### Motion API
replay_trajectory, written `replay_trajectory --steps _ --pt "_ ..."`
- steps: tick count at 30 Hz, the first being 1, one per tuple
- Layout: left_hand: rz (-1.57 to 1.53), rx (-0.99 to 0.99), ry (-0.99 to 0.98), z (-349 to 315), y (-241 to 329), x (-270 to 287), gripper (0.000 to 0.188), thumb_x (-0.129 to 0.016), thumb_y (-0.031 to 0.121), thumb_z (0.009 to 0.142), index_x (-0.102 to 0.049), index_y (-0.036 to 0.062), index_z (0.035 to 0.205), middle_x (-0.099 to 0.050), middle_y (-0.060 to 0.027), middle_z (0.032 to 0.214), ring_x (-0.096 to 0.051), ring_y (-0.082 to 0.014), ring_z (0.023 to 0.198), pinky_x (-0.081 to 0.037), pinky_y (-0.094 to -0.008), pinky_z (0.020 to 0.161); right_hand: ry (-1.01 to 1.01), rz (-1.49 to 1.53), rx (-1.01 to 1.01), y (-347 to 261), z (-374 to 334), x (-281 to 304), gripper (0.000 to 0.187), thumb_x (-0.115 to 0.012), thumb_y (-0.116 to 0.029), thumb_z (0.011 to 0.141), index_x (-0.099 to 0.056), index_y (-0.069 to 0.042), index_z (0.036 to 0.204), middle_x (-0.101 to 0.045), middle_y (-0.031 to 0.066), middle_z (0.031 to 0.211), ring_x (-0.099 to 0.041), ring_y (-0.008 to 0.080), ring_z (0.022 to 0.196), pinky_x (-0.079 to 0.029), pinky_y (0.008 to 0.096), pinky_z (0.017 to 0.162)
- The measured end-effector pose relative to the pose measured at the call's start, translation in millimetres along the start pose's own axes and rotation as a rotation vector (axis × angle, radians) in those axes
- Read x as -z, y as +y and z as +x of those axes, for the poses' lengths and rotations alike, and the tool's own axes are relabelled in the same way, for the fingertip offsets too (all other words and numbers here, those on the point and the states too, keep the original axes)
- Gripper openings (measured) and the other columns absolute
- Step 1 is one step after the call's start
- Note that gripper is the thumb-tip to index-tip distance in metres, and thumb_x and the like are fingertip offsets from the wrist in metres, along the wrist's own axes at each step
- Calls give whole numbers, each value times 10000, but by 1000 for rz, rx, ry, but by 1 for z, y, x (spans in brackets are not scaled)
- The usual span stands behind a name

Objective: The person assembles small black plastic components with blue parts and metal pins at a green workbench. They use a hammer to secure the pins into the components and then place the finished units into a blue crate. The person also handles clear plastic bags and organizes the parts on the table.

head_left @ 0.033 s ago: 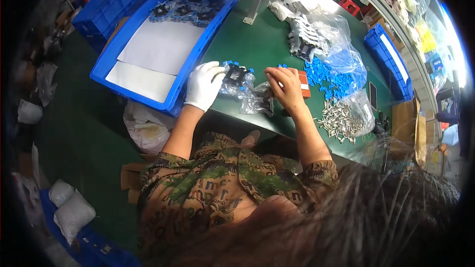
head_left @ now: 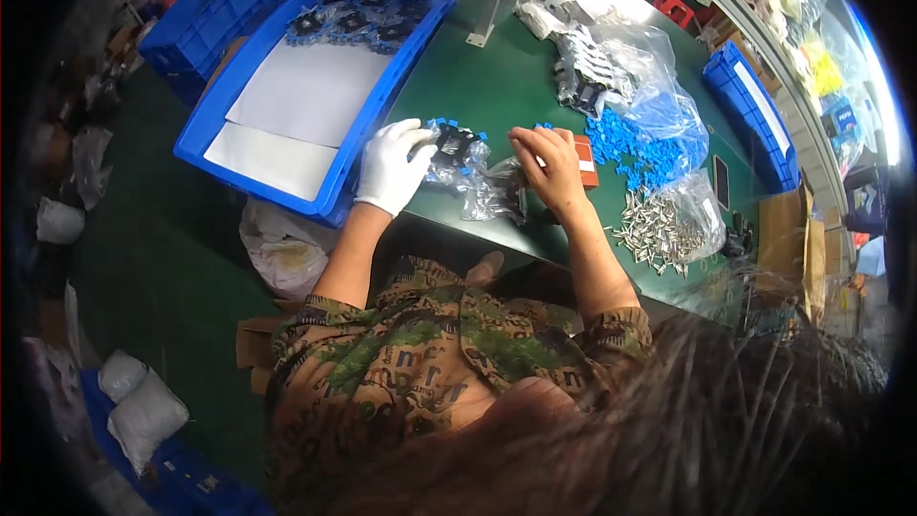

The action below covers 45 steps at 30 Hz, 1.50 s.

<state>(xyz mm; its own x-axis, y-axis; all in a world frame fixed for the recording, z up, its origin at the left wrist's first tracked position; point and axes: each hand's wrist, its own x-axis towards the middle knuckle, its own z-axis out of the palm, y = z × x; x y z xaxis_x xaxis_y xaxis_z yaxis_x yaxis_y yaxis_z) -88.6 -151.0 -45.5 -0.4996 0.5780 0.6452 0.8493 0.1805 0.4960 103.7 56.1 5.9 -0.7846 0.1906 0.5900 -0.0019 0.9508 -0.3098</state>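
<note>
My left hand (head_left: 390, 170), in a white glove, has its fingers curled at the left edge of a black part in clear plastic wrap with blue pieces at its corners (head_left: 457, 147). My bare right hand (head_left: 554, 170) is held just right of that part, its fingers drawn together; what they hold, if anything, is hidden. Between the hands, near the table edge, lies another dark part in crumpled clear plastic (head_left: 495, 197). A small red-orange box (head_left: 586, 172) sits behind my right hand, partly covered by it.
Right of my hand lie a heap of small blue pieces (head_left: 635, 151), a pile of silver metal pins (head_left: 657, 234) and a phone (head_left: 720, 182). Stacked black-and-white parts (head_left: 585, 67) lie farther back. On the left, a blue crate (head_left: 196, 134) holds white sheets and several wrapped parts. A metal post (head_left: 497, 0) stands behind.
</note>
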Motion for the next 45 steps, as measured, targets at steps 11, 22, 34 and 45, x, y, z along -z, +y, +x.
replay_trajectory --steps 11,22,34,45 --pt "170 36 -346 30 60 3 545 -858 396 754 -752 85 1190 -636 -197 1384 -583 -362 1308 -462 -458 1116 71 73 75 17 -16 -11 162 -723 -130 929 -723 -94 1087 -698 54 869 -668 258 847 -437 423 881" --pt "134 134 -588 37 51 -1 484 -727 317 854 -711 105 1289 -544 -222 1517 -518 -371 1407 -416 -422 1177 110 65 85 14 -18 -1 182 -722 -97 913 -713 -96 1094 -674 46 825 -661 247 791 -427 401 858" --pt "-22 -6 -456 14 31 18 319 -750 172 834 -768 95 1144 -659 -192 1377 -604 -355 1304 -464 -445 1119 84 75 75 18 -19 -3 152 -712 -162 950 -720 -115 1094 -699 36 840 -684 231 835 -441 412 860" --pt "42 -214 -358 12 41 16 157 -765 167 830 -790 131 980 -745 -49 1104 -674 -275 1049 -496 -428 970 62 75 70 20 -20 -4 179 -719 -141 940 -715 -102 1114 -725 64 895 -689 257 883 -450 419 887"
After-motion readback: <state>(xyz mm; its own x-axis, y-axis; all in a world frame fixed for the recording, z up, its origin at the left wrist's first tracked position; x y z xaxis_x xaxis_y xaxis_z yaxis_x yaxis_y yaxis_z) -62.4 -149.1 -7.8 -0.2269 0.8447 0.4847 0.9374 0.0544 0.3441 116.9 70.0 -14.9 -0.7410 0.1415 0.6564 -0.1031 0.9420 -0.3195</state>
